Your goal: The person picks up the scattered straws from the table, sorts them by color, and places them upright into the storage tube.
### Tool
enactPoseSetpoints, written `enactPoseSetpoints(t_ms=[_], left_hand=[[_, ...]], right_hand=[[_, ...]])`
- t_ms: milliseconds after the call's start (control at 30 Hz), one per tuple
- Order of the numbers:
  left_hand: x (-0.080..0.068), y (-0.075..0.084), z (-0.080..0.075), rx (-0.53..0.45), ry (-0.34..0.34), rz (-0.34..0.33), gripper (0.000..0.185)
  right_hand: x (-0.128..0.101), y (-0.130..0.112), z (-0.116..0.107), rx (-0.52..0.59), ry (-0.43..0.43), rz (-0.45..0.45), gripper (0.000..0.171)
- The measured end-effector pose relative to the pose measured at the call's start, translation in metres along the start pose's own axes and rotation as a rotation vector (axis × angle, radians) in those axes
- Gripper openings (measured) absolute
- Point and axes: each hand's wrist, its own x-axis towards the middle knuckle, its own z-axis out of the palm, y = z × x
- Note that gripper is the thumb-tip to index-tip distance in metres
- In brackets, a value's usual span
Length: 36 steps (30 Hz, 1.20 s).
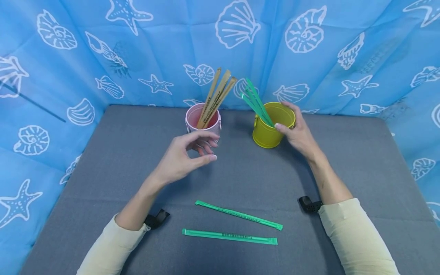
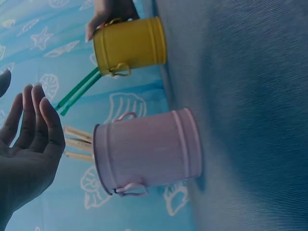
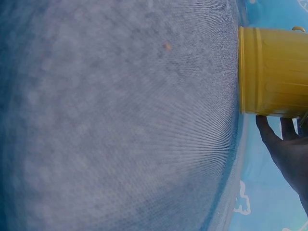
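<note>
My right hand (image 1: 300, 133) holds the yellow bucket (image 1: 268, 136) by its right side, thumb at the near rim and fingers round the far side; in the right wrist view fingertips (image 3: 267, 129) touch its wall. Green wrapped straws (image 1: 256, 101) lean out of this bucket to the left. My left hand (image 1: 187, 154) hovers in front of the pink bucket (image 1: 190, 116), fingers loosely bent, thumb apart, nothing between them. Several brown paper-wrapped straws (image 1: 215, 100) stand in the pink bucket (image 2: 149, 149). In the left wrist view the left hand (image 2: 33, 139) is apart from it.
Two green wrapped straws lie on the grey tabletop nearer me, one farther straw (image 1: 238, 215) slanting and one nearer straw (image 1: 229, 236) almost level. A blue shell-patterned curtain (image 1: 178, 42) hangs right behind the table (image 1: 144, 130) and along its sides.
</note>
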Motion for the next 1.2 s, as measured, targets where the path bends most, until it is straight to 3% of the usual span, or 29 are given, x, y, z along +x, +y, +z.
enactPoseSetpoints(t_ms=[233,533,733,1067,1200], left_hand=[[-0.019,-0.006,0.008,0.005,-0.059,-0.014,0.044],[-0.031,-0.011,0.013,-0.001,-0.099,-0.008,0.042],[-0.043,-0.018,0.017,0.044,-0.139,-0.069,0.041],[-0.057,-0.036,0.022,0.025,-0.273,-0.187,0.039],[-0.061,-0.041,0.026,0.08,-0.337,-0.213,0.041]], right_hand=[[0.001,-0.002,0.001,-0.011,0.006,-0.005,0.071],[0.0,-0.001,0.001,0.013,0.006,-0.008,0.07],[0.0,-0.001,0.001,0.019,0.0,0.005,0.07],[-0.001,-0.001,0.0,0.022,-0.004,0.006,0.071],[-0.001,-0.001,0.0,0.024,-0.002,0.004,0.071]])
